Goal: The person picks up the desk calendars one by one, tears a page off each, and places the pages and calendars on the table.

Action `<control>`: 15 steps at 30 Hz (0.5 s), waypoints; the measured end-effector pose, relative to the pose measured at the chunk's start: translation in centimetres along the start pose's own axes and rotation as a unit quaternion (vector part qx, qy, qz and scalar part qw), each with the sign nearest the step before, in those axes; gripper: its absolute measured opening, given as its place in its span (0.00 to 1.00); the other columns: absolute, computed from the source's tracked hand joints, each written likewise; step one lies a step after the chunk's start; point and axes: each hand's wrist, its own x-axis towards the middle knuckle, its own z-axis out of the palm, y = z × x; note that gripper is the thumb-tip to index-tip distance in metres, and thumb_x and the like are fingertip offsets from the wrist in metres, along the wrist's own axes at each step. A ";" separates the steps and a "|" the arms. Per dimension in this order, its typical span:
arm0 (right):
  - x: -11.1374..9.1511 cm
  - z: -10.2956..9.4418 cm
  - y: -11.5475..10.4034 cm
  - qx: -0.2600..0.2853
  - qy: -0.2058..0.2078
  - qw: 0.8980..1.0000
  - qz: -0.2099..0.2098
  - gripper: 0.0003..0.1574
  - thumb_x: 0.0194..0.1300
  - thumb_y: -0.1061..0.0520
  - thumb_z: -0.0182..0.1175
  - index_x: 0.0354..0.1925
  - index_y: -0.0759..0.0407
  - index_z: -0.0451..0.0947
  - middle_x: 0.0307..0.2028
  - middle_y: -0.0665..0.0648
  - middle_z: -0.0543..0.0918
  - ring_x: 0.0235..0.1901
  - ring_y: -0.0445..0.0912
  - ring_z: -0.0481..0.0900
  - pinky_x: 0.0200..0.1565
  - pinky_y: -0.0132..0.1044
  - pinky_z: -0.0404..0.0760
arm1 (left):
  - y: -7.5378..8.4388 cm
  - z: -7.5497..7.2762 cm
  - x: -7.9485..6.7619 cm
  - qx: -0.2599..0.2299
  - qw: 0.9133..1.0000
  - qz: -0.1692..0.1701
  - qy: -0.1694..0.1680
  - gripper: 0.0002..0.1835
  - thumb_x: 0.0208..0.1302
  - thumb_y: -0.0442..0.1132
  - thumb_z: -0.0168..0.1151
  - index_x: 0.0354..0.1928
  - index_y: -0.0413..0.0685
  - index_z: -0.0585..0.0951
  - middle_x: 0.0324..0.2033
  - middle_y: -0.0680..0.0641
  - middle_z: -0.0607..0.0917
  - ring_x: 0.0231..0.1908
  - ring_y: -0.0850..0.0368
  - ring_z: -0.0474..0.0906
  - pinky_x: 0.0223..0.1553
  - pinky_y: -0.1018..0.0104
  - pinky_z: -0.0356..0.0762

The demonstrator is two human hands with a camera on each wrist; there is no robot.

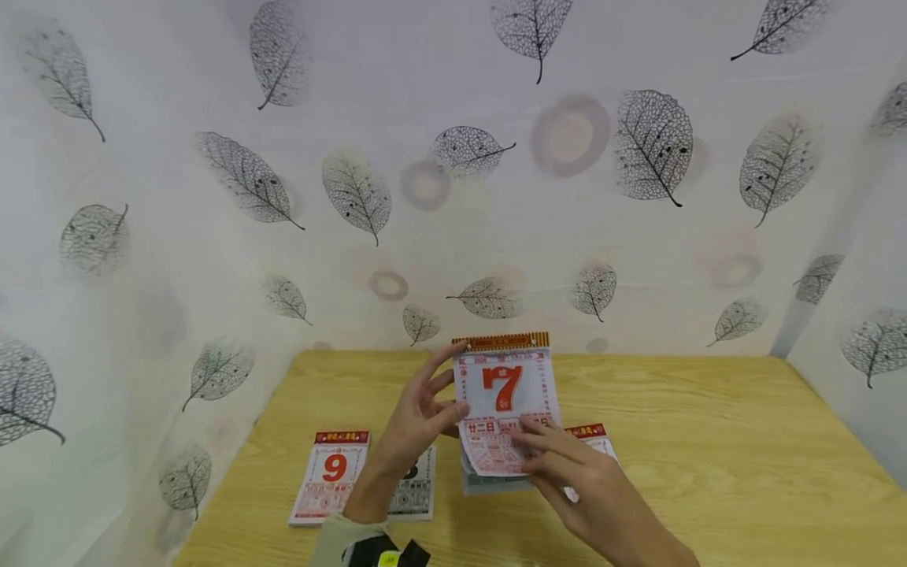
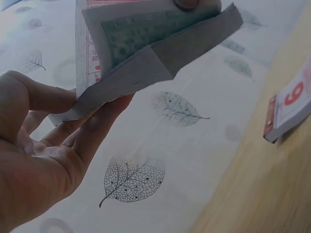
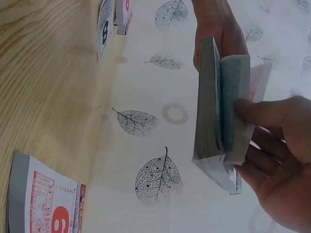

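A tear-off calendar (image 1: pixel 505 394) with a large red 7 and a striped gold-and-red top band is held up above the table. My left hand (image 1: pixel 423 413) grips its left edge, the thumb on the front page and fingers reaching behind; the left wrist view shows the pad's edge (image 2: pixel 131 80) between them. My right hand (image 1: pixel 591 480) pinches the lower right part of the front leaves, the thumb under them in the right wrist view. There, the lifted leaves (image 3: pixel 238 107) stand apart from the thick block (image 3: pixel 209 107), and a greenish printed page shows between.
On the wooden table (image 1: pixel 723 441), a red 9 calendar (image 1: pixel 329 480) lies at left, beside a black 8 calendar (image 1: pixel 418 492) partly behind my left forearm. A red 6 calendar (image 3: pixel 51 204) lies at right, mostly behind my right hand. Leaf-patterned sheeting (image 1: pixel 453 236) surrounds the table.
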 end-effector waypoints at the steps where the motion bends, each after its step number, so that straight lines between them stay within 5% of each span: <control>1: 0.0 0.0 0.0 0.004 0.003 1.000 0.006 0.22 0.80 0.46 0.50 0.38 0.54 0.86 0.56 0.56 0.85 0.59 0.55 0.81 0.62 0.28 0.76 | 0.0 0.1 0.0 -0.001 1.000 0.000 -0.003 0.41 0.73 0.23 0.55 0.81 0.53 0.54 0.67 0.29 0.70 0.45 0.47 0.88 0.37 0.52 0.89; 7: 0.0 -0.1 -0.1 0.030 0.000 0.999 0.043 0.05 0.68 0.53 0.69 0.34 0.50 0.83 0.53 0.55 0.87 0.55 0.56 0.84 0.53 0.22 0.79 | 0.0 0.4 0.0 -0.001 1.000 -0.002 -0.010 0.40 0.74 0.24 0.53 0.82 0.53 0.53 0.69 0.28 0.67 0.47 0.47 0.87 0.38 0.52 0.89; 11: 0.2 -0.6 -0.1 0.079 -0.010 0.994 0.078 0.16 0.54 0.64 0.77 0.36 0.45 0.85 0.52 0.54 0.88 0.55 0.53 0.85 0.52 0.21 0.79 | 0.0 0.5 0.0 0.003 1.000 -0.011 -0.010 0.39 0.75 0.25 0.52 0.81 0.55 0.54 0.69 0.31 0.68 0.47 0.46 0.87 0.38 0.52 0.89; 15: 0.2 -0.9 -0.1 0.109 -0.003 0.989 0.098 0.19 0.58 0.69 0.73 0.41 0.46 0.86 0.50 0.54 0.88 0.54 0.50 0.85 0.52 0.23 0.80 | 0.0 0.5 0.0 0.003 1.000 -0.014 -0.018 0.38 0.76 0.26 0.51 0.82 0.56 0.53 0.70 0.32 0.68 0.48 0.46 0.87 0.38 0.53 0.89</control>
